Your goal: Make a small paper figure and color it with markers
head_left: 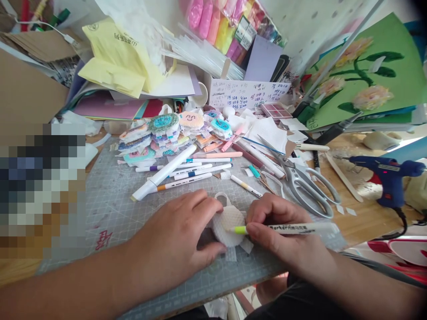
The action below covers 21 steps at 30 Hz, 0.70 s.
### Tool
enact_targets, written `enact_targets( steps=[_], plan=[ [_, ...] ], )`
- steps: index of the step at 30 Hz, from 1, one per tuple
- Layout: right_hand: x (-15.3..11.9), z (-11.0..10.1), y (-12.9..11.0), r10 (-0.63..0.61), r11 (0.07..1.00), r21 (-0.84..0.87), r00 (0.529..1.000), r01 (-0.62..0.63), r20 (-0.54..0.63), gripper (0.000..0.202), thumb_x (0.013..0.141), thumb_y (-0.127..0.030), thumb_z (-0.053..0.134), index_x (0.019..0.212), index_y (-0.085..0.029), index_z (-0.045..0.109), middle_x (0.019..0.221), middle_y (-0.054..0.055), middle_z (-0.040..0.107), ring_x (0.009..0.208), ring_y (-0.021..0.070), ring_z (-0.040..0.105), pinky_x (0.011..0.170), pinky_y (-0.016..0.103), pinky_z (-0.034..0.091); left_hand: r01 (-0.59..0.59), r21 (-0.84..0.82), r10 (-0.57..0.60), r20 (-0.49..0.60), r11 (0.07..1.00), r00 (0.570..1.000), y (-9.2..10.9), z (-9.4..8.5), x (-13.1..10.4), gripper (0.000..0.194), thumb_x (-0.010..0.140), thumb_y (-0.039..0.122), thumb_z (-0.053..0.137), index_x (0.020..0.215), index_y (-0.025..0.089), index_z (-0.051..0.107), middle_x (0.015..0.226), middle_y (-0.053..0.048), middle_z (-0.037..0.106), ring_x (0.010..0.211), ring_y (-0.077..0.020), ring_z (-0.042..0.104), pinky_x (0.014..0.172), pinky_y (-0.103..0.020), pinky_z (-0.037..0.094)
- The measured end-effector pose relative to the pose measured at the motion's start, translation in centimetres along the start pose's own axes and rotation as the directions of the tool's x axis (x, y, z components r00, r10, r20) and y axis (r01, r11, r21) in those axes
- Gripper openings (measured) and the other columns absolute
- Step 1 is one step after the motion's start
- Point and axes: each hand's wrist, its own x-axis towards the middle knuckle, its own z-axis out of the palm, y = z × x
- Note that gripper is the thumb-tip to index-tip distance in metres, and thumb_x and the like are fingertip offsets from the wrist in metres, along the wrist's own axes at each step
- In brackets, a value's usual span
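Observation:
Near the front edge of the grey cutting mat (pixel 133 226), a small white textured paper piece (pixel 230 222) lies with a loop at its top and flaps at its lower edge. My left hand (pixel 187 231) holds it from the left, between fingers above and thumb below. In my right hand (pixel 280 226) is a white marker (pixel 296 228) with a yellow-green end, pinched between thumb and fingers. That coloured end points left and meets the face of the paper piece.
Several markers (pixel 193 181) lie behind my hands, with coloured paper pieces (pixel 163 124) piled beyond. Scissors (pixel 300 182) rest right of centre. A blue glue gun (pixel 390 178) stands at the right. A green board (pixel 370 80) with flowers leans behind.

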Motion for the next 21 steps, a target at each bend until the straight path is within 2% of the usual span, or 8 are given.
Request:
enact_targets(
  steps=[5, 18, 21],
  plan=[
    [-0.14, -0.01, 0.4, -0.006, 1.0, -0.024, 0.999, 0.005, -0.049, 0.018, 0.077, -0.027, 0.065, 0.067, -0.021, 0.052, 0.055, -0.002, 0.053, 0.05, 0.0106, 0.045, 0.044, 0.021, 0.036, -0.024, 0.006, 0.024, -0.02, 1.0, 1.0, -0.07, 0.13, 0.02, 0.032, 0.075, 0.031, 0.069, 0.103, 0.023, 0.057, 0.093, -0.002, 0.058, 0.086, -0.0223, 0.055, 0.072, -0.033, 0.041],
    [-0.01, -0.22, -0.07, 0.004, 0.999, -0.033, 1.0, -0.004, 0.016, 0.017, 0.075, -0.026, 0.064, 0.065, -0.021, 0.052, 0.056, -0.001, 0.054, 0.051, 0.0122, 0.048, 0.045, 0.023, 0.039, -0.018, -0.015, 0.018, -0.016, 1.0, 1.0, -0.08, 0.08, 0.08, 0.031, 0.075, 0.031, 0.07, 0.102, 0.023, 0.058, 0.094, -0.002, 0.058, 0.086, -0.0233, 0.056, 0.072, -0.035, 0.041],
    [0.05, -0.21, 0.0, 0.001, 0.999, -0.043, 1.0, -0.002, -0.022, 0.017, 0.076, -0.026, 0.064, 0.066, -0.021, 0.052, 0.055, -0.001, 0.054, 0.05, 0.0114, 0.046, 0.044, 0.022, 0.038, -0.017, -0.014, 0.017, -0.017, 1.0, 1.0, -0.12, 0.13, 0.06, 0.032, 0.075, 0.03, 0.07, 0.103, 0.023, 0.057, 0.094, -0.002, 0.058, 0.086, -0.0232, 0.056, 0.073, -0.035, 0.041]
  ],
)
